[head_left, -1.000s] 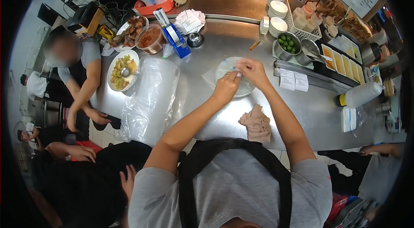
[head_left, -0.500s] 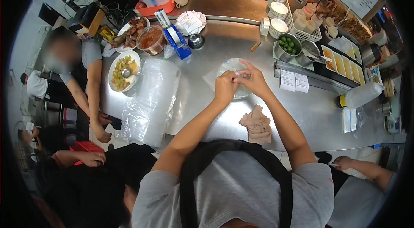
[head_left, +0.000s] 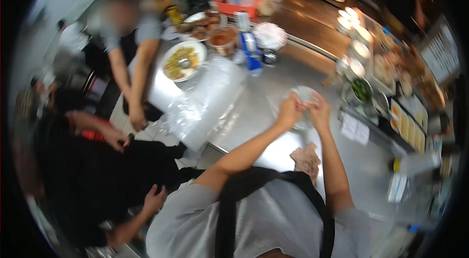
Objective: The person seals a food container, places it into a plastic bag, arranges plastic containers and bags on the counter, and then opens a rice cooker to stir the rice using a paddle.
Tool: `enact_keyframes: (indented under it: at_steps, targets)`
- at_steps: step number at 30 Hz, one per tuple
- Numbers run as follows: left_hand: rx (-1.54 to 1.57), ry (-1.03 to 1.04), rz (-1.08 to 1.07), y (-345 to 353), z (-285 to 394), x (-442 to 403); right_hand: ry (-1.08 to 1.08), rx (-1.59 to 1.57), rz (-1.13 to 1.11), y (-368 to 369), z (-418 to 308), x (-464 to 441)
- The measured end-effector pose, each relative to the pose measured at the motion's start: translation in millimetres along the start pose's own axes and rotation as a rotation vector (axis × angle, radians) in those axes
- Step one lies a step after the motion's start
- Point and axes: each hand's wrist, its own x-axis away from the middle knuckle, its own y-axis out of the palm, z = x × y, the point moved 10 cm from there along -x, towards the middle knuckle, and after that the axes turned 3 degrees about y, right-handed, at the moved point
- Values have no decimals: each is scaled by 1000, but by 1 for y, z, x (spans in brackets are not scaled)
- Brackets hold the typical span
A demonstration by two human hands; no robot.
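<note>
Fingertips of the left hand (head_left: 289, 110) and right hand (head_left: 320, 110) now sit together right of the frame's centre, over a clear round container (head_left: 305, 93) on the steel desk (head_left: 366, 175); half a second ago the right fingers were spread. Blur hides whether they grip anything, but work evidently continues at the container.

1 white plate (head_left: 199, 49) of green food (head_left: 174, 66), tub (head_left: 223, 52) of reddish food (head_left: 221, 38), blue dispenser (head_left: 251, 58), crumpled cloth (head_left: 306, 160)
</note>
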Motion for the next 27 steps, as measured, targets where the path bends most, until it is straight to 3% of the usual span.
enact_keyframes:
  at_steps: [5,9,12,14,17,18,20,22,27]
  targets:
    - [-216,-149,49,-11,18,3,144,-93,-37,1,14,2]
    - [-104,-178,104,-12,14,4,137,-235,-30,6,18,2]
    - [-76,-188,92,-11,10,3,170,-203,-150,9,11,2]
    - [54,-176,66,-8,9,-1,168,-23,-377,19,22,-2]
    - [100,-71,12,-1,1,-7,49,-167,-380,30,25,-1]
    - [108,-77,-7,2,-8,-8,62,-165,-363,30,17,4]
    - [56,-164,-70,10,-28,-7,-268,197,-38,7,-39,15]
    - [85,-163,-60,5,-25,-7,-266,184,-33,5,-3,12]
    - [100,-270,-127,11,-21,-6,-117,183,61,-2,-15,12]
